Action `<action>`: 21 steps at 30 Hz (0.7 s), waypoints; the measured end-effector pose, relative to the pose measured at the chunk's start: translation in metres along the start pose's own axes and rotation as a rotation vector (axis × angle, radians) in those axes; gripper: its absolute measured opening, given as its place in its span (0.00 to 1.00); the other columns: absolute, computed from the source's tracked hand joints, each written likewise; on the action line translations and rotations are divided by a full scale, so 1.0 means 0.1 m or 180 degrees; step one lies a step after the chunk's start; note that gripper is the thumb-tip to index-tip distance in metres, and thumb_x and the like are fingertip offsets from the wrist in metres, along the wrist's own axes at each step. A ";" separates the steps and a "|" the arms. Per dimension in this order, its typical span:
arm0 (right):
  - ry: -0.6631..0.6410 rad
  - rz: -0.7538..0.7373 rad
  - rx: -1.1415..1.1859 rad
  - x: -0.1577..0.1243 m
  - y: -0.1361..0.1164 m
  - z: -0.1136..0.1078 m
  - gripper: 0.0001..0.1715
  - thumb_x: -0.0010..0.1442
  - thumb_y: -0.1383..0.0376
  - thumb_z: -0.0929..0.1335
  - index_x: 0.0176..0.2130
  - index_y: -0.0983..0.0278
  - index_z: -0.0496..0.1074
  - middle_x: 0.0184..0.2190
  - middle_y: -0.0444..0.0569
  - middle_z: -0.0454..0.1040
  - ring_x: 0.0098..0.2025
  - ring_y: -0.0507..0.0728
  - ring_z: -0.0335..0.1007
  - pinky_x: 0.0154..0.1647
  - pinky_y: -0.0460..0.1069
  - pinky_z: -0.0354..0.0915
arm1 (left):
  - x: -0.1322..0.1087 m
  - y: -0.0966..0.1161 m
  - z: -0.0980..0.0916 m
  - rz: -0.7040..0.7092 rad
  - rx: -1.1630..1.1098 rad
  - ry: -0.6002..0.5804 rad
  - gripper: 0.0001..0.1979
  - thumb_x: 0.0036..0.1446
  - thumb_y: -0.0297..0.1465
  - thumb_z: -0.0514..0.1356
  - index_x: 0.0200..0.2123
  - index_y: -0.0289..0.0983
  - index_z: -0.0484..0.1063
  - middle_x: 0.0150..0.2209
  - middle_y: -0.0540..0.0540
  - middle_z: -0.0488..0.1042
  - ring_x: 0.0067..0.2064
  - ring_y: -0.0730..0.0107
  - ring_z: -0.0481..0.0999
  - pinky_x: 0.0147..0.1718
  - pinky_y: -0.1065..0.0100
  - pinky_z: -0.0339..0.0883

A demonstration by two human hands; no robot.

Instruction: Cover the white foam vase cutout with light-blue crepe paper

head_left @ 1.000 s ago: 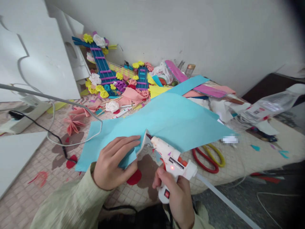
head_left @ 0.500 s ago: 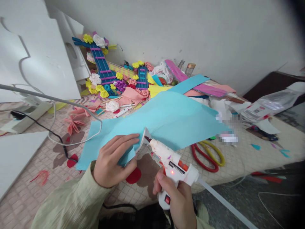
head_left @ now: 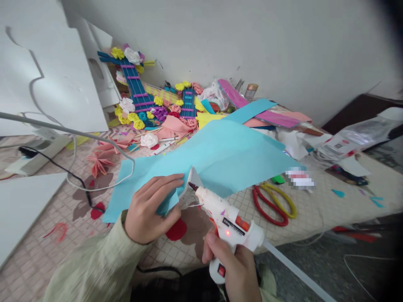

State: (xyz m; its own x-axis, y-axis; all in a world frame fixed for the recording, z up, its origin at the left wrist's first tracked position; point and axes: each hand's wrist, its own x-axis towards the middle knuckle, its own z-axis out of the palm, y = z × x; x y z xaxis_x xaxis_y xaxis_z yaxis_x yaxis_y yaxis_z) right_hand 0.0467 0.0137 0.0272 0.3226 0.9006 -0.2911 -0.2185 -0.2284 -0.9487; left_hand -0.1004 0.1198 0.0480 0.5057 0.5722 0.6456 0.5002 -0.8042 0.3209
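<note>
My left hand (head_left: 154, 209) is closed on a folded part of a large light blue paper sheet (head_left: 220, 147), thumb below and fingers on top. A white edge piece (head_left: 189, 180) sticks up beside my fingertips, lying against the paper. In my right hand (head_left: 233, 260) is a white hot glue gun (head_left: 226, 222), its red light glowing and a long clear glue stick (head_left: 296, 268) coming out of the back. The dark nozzle tip is right at the white edge; whether glue is coming out I cannot tell.
Red and yellow-handled scissors (head_left: 273, 205) lie right of the paper. Behind stand paper-decorated guitar shapes (head_left: 137, 86) with crepe flowers. A white cable (head_left: 107, 138) loops over the left side near a power strip (head_left: 37, 155). White boards (head_left: 47, 75) lean at the left.
The glue gun's nozzle has shifted slightly left and down along the white edge. My left hand keeps its hold on the paper, and the view has moved a little.
</note>
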 end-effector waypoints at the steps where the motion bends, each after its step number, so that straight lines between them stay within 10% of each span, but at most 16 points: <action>1: 0.0007 -0.0011 0.0003 0.00 0.00 0.00 0.19 0.48 0.51 0.66 0.21 0.64 0.64 0.14 0.43 0.62 0.20 0.51 0.58 0.19 0.46 0.53 | 0.00 0.00 0.00 -0.0001 0.0005 0.0010 0.22 0.43 0.21 0.58 0.45 0.36 0.65 0.45 0.42 0.71 0.44 0.62 0.71 0.42 0.60 0.65; 21: -0.0075 0.0022 -0.0134 -0.05 0.03 -0.04 0.22 0.47 0.51 0.66 0.16 0.63 0.60 0.13 0.44 0.62 0.20 0.52 0.59 0.20 0.47 0.55 | 0.02 0.00 0.01 0.0012 -0.0018 0.0050 0.20 0.45 0.23 0.58 0.45 0.36 0.65 0.45 0.41 0.72 0.44 0.61 0.71 0.42 0.60 0.65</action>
State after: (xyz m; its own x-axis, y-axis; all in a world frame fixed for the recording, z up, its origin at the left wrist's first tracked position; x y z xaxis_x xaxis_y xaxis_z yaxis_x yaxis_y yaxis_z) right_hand 0.0480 0.0073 0.0256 0.2994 0.9074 -0.2950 -0.1815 -0.2494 -0.9512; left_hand -0.0985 0.1208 0.0489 0.4967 0.5665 0.6576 0.4943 -0.8074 0.3222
